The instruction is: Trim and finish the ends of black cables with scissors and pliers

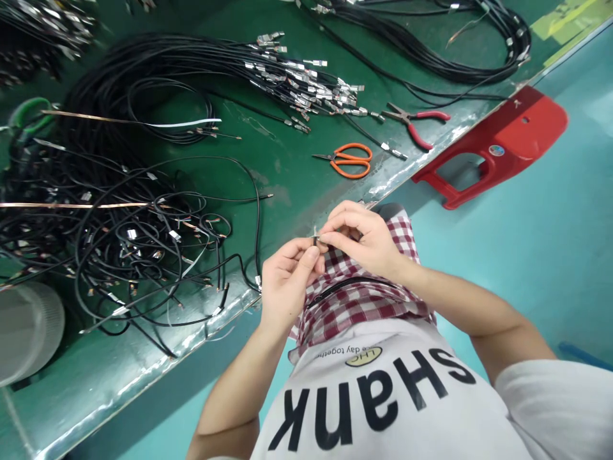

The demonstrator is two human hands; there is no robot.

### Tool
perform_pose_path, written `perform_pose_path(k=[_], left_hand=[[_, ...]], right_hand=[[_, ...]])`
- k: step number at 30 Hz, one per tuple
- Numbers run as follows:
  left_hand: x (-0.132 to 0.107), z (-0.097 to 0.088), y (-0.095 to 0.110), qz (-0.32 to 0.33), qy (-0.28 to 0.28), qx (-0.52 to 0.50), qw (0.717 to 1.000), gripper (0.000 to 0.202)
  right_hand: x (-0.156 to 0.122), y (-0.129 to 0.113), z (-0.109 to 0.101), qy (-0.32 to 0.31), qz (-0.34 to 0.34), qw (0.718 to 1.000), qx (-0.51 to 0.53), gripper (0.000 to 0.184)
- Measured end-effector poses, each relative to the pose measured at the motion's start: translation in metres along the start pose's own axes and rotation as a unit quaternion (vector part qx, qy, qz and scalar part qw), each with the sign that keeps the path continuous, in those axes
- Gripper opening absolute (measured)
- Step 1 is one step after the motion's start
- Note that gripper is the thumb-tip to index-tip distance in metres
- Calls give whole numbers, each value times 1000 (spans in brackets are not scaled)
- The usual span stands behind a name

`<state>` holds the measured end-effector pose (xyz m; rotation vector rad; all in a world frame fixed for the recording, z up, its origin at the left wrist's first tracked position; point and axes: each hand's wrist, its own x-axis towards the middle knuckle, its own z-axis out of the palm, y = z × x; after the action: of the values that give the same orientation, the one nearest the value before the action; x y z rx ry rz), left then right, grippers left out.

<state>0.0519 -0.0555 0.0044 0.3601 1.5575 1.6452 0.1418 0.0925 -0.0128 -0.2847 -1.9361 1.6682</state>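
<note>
Green tabletop [287,172] adjoins turquoise floor [502,249] — hands [287,275] [366,239] together, pinching one small piece [315,239].

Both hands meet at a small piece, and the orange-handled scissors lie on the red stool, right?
Not quite: the head view shows the orange-handled scissors on the green tabletop, not on the red stool. The left hand and right hand do meet at a small piece.

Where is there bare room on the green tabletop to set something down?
The green tabletop is mostly bare between the orange-handled scissors and the cable tangle, below the connector ends. The left is crowded by that tangle; between scissors and red-handled pliers, a cable end intrudes.
</note>
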Motion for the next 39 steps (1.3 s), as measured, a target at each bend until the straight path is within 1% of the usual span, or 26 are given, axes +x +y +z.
perform_pose_path(k=[2, 4, 5, 6, 7, 9, 10, 12, 14, 15, 16, 17, 18, 19, 20, 21, 22, 23, 24, 25, 26, 27, 29, 31, 35, 39], left_hand=[[1, -1, 0, 6, 14, -5, 1000, 24], [1, -2, 1, 6, 10, -10, 1000, 23], [2, -2, 1, 5, 5, -12, 1000, 22], [2, -2, 2, 5, 2, -13, 1000, 22], [2, -2, 2, 6, 1, -14, 1000, 22], [1, -1, 3, 11, 1, -14, 1000, 23], [1, -1, 4, 13, 0, -13, 1000, 22], [1, 0, 4, 20, -2, -8, 1000, 22], [0, 0, 5, 28, -1, -5, 1000, 22], [-1, 1, 6, 31, 1, -5, 999, 22], [-1, 1, 6, 34, 4, -4, 999, 22], [-1, 1, 6, 37, 9, -4, 999, 22], [-1, 2, 7, 39, 14, -2, 999, 22], [-1, 2, 7, 43, 18, 0, 999, 23], [0, 3, 7, 47, 21, 2, 999, 25], [0, 4, 7, 51, 23, 4, 998, 26], [1, 5, 6, 55, 23, 5, 998, 28], [2, 6, 6, 59, 24, 5, 998, 29], [3, 7, 5, 63, 25, 5, 998, 30], [4, 8, 5, 68, 25, 5, 997, 30], [4, 9, 4, 73, 25, 7, 997, 30], [5, 10, 3, 80, 25, 10, 996, 30], [5, 11, 1, 97, 23, 21, 995, 31], [5, 12, -1, 113, 23, 34, 993, 33], [3, 15, -4, 131, 36, 58, 989, 34], [1, 17, -6, 137, 52, 79, 986, 33]], right_hand=[[12, 7, -17, -5, -48, 995, -92, 12], [30, 17, -37, 16, -80, 974, -210, 12], [40, 23, -48, 22, -83, 955, -284, 11], [50, 27, -57, 19, -70, 929, -363, 12], [60, 31, -64, 7, -53, 898, -437, 14], [76, 35, -72, -32, -17, 842, -538, 21], [81, 35, -73, -51, -5, 821, -569, 23], [89, 33, -72, -78, 8, 792, -605, 28], [92, 30, -72, -84, 21, 778, -623, 31], [92, 27, -73, -79, 29, 778, -622, 31], [90, 24, -75, -73, 41, 788, -610, 30], [87, 20, -77, -74, 57, 809, -580, 27], [81, 15, -78, -85, 83, 844, -523, 24], [73, 10, -78, -105, 117, 886, -437, 20], [63, 4, -77, -141, 159, 924, -317, 17], [51, -3, -74, -179, 206, 947, -171, 16], [38, -9, -70, -217, 248, 944, -25, 17], [24, -16, -65, -259, 275, 921, 92, 18], [11, -21, -59, -290, 290, 896, 169, 20], [-2, -26, -54, -300, 295, 880, 221, 25], [-12, -29, -49, -302, 293, 870, 258, 32], [-21, -32, -45, -300, 292, 864, 279, 40], [-31, -34, -40, -292, 288, 863, 294, 54], [-35, -34, -39, -288, 288, 865, 293, 62], [-35, -34, -36, -266, 304, 867, 291, 57], [-32, -38, -30, -249, 320, 863, 302, 58]])
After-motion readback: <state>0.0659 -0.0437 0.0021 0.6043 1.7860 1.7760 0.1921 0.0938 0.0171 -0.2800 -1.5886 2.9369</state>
